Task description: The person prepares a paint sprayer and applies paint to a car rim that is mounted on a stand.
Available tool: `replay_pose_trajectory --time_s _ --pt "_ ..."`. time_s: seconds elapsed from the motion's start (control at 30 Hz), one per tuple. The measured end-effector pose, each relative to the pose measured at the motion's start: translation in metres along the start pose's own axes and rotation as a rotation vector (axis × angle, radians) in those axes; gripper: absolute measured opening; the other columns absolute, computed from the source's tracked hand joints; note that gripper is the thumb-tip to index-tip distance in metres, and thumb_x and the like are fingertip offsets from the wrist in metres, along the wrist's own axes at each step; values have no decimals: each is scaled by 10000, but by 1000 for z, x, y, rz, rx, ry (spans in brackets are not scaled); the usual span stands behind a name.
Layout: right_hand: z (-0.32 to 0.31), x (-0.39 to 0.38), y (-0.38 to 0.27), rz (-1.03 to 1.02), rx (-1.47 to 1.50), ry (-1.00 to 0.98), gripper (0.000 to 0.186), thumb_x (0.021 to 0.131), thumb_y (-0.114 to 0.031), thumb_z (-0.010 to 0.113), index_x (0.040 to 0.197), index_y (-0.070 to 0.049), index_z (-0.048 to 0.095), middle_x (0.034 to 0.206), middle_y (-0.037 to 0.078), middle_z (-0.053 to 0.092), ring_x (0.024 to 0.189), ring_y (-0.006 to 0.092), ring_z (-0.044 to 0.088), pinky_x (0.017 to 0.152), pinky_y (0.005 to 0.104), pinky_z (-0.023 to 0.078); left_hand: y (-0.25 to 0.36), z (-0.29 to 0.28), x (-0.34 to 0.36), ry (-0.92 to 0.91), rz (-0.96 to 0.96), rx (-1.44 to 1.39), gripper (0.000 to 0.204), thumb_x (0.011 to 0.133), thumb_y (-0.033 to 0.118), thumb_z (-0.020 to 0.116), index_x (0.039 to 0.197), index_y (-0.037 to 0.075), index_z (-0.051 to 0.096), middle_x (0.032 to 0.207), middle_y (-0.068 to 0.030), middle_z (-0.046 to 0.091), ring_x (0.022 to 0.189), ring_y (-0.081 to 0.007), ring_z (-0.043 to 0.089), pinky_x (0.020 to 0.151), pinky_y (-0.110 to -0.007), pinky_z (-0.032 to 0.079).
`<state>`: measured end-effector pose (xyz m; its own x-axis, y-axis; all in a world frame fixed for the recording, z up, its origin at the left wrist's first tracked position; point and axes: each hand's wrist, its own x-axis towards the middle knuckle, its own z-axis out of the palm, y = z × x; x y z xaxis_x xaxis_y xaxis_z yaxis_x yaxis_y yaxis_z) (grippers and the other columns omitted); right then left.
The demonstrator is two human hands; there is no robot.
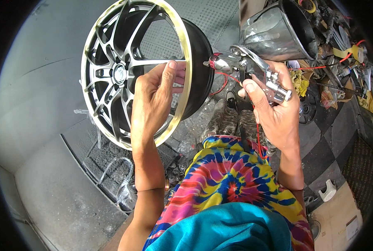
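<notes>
An alloy wheel rim [119, 74] with grey-and-black spokes, a black barrel and a pale yellow band round its outer lip stands at upper left, its face turned leftward. My left hand [151, 98] grips it near the right edge, thumb along a spoke and fingertips showing through the gap beside the lip. To the right, my right hand [276, 111] is wrapped round a chrome spray gun [253, 62]. The gun's red-ringed nozzle [215, 61] points left at the black barrel, a small gap away. A thin red hose [259, 140] hangs below the gun.
Beyond the gun lies a tilted metal bucket [268, 33]. Cluttered tools, tape rolls and scraps [341, 54] fill the right side. A flat cardboard piece [339, 219] and a white bracket-like part [328, 191] are at lower right. Crumpled clear plastic [124, 190] lies at lower left.
</notes>
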<state>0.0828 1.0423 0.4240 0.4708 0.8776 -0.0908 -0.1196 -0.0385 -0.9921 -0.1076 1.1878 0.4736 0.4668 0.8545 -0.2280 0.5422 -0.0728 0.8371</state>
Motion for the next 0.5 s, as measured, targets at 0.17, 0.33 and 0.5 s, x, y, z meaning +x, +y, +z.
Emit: replay_pose_trajectory --time_s 0.17,0.33,0.5 --pt "0 -1 -1 -9 -15 -6 339 1027 -137 706 1318 -36 565 911 50 747 575 0 550 460 181 398 2 1 0 2 -3 0 473 1138 335 507 1180 -75 739 929 -117 759 857 -150 707 783 -306 593" --pt "-1 -5 -1 14 -2 -32 338 1028 -140 707 1315 -34 562 926 52 750 584 -2 550 464 179 396 -1 0 1 -1 -1 1 478 1138 340 505 1178 -73 741 926 -117 759 857 -152 709 782 -307 596" --pt "1 -8 2 20 22 -46 326 1024 -131 714 1296 -26 569 936 44 743 598 -7 544 475 176 376 -1 0 1 -4 9 2 475 1141 336 498 1174 -70 744 925 -116 763 857 -150 712 778 -304 595"
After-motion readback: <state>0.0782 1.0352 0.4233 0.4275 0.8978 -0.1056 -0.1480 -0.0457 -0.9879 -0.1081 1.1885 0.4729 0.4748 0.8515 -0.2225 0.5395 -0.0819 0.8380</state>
